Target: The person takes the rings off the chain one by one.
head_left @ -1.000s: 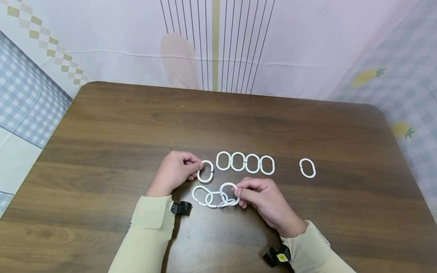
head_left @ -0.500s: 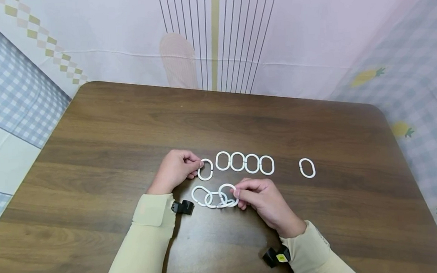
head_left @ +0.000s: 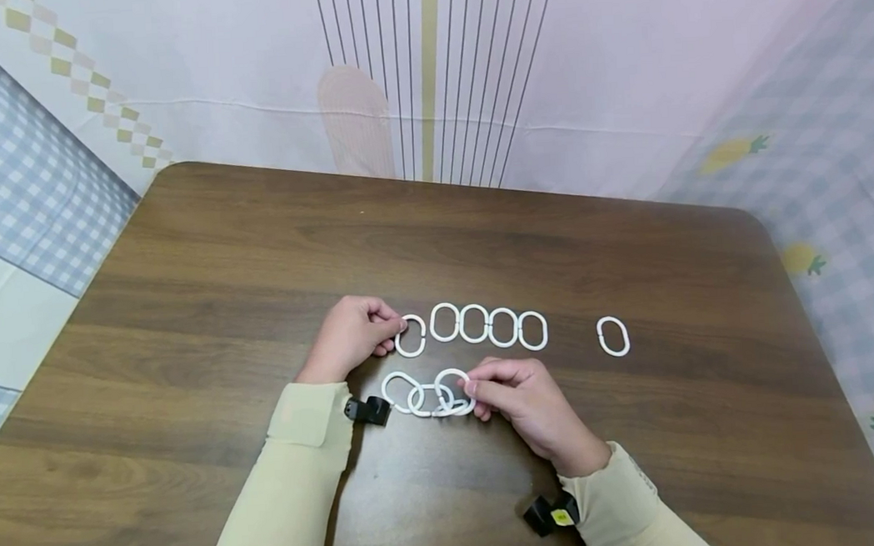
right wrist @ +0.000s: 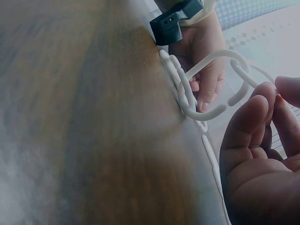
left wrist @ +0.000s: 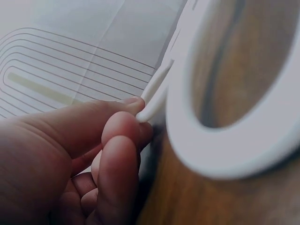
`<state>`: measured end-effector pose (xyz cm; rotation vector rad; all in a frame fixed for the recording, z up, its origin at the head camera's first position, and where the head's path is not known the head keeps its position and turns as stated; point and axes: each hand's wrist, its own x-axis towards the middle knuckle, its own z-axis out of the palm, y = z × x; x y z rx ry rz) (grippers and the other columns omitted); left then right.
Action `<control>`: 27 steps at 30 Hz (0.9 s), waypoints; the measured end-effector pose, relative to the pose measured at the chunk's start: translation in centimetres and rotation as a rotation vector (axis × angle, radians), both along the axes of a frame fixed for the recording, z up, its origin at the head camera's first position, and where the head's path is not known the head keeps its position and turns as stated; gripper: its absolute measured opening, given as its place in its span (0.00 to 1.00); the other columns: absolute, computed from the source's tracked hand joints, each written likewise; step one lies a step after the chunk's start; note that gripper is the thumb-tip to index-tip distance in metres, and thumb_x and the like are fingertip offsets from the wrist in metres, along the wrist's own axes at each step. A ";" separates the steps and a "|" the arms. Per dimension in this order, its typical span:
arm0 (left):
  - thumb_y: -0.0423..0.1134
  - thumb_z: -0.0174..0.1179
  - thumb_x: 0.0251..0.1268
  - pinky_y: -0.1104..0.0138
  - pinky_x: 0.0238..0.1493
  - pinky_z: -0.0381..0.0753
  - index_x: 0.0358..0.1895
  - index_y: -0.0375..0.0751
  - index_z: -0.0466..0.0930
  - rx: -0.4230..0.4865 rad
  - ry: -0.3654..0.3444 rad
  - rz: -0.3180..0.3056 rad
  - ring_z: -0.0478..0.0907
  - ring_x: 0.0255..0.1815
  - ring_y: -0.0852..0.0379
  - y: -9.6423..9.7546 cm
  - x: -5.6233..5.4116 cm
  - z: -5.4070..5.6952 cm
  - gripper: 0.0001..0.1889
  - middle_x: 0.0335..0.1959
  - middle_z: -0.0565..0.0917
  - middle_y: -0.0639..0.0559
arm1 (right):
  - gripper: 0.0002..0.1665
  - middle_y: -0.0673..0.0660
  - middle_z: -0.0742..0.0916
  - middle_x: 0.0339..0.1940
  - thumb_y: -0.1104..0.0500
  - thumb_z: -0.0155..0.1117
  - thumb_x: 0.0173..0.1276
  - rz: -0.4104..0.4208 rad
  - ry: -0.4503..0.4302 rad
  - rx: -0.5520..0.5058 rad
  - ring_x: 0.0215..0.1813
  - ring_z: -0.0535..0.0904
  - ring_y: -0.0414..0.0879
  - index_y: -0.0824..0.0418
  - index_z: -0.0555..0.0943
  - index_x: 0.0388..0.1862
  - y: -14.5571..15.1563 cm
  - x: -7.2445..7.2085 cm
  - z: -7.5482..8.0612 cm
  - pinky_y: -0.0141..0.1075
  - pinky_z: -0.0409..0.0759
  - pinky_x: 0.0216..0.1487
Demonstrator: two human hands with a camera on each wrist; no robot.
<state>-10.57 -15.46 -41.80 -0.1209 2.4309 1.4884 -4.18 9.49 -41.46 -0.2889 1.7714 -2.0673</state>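
In the head view, my left hand [head_left: 354, 336] pinches the left side of a single white plastic chain link [head_left: 412, 355], an oval with a small gap in its side. My right hand [head_left: 523, 397] grips the end link of a short white chain [head_left: 425, 415] between thumb and fingers. That end link is raised at an angle, while the chain's left part lies on the table. The right wrist view shows a looped link [right wrist: 208, 115] with a visible gap, hanging beside the right fingertips. Close to the left wrist camera, a blurred link [left wrist: 220, 164] covers much of the right side.
Several loose white links [head_left: 476, 340] lie side by side in a row beyond the hands. Another link [head_left: 615, 355] sits alone farther right on the brown wooden table [head_left: 254, 234]. A patterned cloth [head_left: 582, 64] hangs behind the table's far edge.
My left hand has shifted slightly away from me with its link, now almost level with the row. The right hand and chain have barely moved.
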 end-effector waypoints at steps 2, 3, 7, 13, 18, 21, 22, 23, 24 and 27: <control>0.33 0.66 0.64 0.70 0.26 0.82 0.34 0.36 0.86 -0.003 -0.002 -0.001 0.79 0.20 0.62 0.0 -0.2 0.0 0.03 0.22 0.84 0.52 | 0.14 0.59 0.83 0.29 0.71 0.65 0.67 -0.001 0.002 -0.001 0.26 0.77 0.40 0.87 0.78 0.41 0.0 0.0 0.0 0.28 0.78 0.29; 0.33 0.66 0.65 0.70 0.26 0.82 0.34 0.36 0.86 -0.004 -0.001 -0.004 0.79 0.20 0.62 0.1 -0.2 0.0 0.03 0.22 0.84 0.52 | 0.15 0.59 0.83 0.29 0.71 0.65 0.67 -0.001 0.002 -0.001 0.26 0.77 0.40 0.87 0.78 0.41 0.0 0.0 0.0 0.28 0.78 0.29; 0.34 0.67 0.65 0.70 0.26 0.82 0.34 0.36 0.86 -0.015 -0.004 -0.005 0.79 0.19 0.62 0.2 -0.6 0.2 0.04 0.23 0.85 0.52 | 0.15 0.59 0.83 0.30 0.71 0.65 0.67 0.000 0.006 -0.002 0.26 0.77 0.40 0.88 0.78 0.41 0.1 0.0 0.0 0.29 0.78 0.29; 0.34 0.66 0.65 0.70 0.26 0.82 0.34 0.35 0.86 -0.009 -0.010 -0.010 0.79 0.20 0.62 0.3 -1.1 0.2 0.04 0.24 0.84 0.51 | 0.14 0.59 0.82 0.29 0.71 0.65 0.67 -0.003 0.015 -0.002 0.26 0.77 0.40 0.87 0.78 0.40 0.1 -0.1 0.0 0.28 0.78 0.30; 0.34 0.67 0.65 0.69 0.26 0.83 0.33 0.37 0.85 -0.016 -0.031 -0.004 0.79 0.20 0.61 0.2 -1.3 0.1 0.04 0.22 0.84 0.51 | 0.14 0.57 0.83 0.29 0.72 0.65 0.66 -0.017 0.010 -0.007 0.26 0.77 0.40 0.88 0.78 0.40 0.0 0.0 0.1 0.29 0.78 0.30; 0.34 0.67 0.65 0.69 0.26 0.83 0.34 0.37 0.85 -0.017 -0.045 -0.001 0.79 0.20 0.61 0.2 -1.4 0.1 0.04 0.22 0.84 0.51 | 0.14 0.56 0.83 0.30 0.72 0.65 0.66 -0.022 0.009 -0.002 0.26 0.77 0.40 0.88 0.78 0.40 -0.1 0.1 0.1 0.29 0.78 0.30; 0.34 0.67 0.65 0.69 0.26 0.83 0.34 0.37 0.85 -0.016 -0.049 -0.001 0.79 0.19 0.61 0.2 -1.4 0.0 0.04 0.22 0.84 0.51 | 0.14 0.56 0.83 0.30 0.72 0.65 0.66 -0.022 0.010 0.000 0.26 0.77 0.40 0.88 0.78 0.40 -0.1 0.1 0.1 0.29 0.78 0.30; 0.35 0.67 0.65 0.69 0.26 0.82 0.34 0.37 0.85 -0.016 -0.050 -0.002 0.79 0.19 0.61 0.2 -1.5 0.0 0.04 0.22 0.84 0.51 | 0.14 0.56 0.83 0.30 0.72 0.65 0.66 -0.022 0.012 0.002 0.26 0.77 0.40 0.87 0.79 0.40 -0.1 0.1 0.1 0.29 0.78 0.30; 0.34 0.67 0.65 0.69 0.26 0.82 0.34 0.37 0.85 -0.015 -0.050 -0.001 0.79 0.19 0.61 0.2 -1.5 0.0 0.04 0.21 0.84 0.51 | 0.13 0.56 0.83 0.30 0.72 0.65 0.66 -0.022 0.014 0.005 0.26 0.77 0.40 0.87 0.79 0.40 -0.1 0.1 0.1 0.29 0.78 0.30; 0.34 0.67 0.65 0.70 0.25 0.82 0.34 0.36 0.85 -0.014 -0.054 0.000 0.79 0.19 0.62 0.3 -1.7 0.0 0.04 0.21 0.84 0.51 | 0.13 0.57 0.83 0.30 0.72 0.65 0.66 -0.018 0.020 0.013 0.26 0.77 0.40 0.86 0.80 0.40 -0.1 0.1 0.1 0.28 0.78 0.29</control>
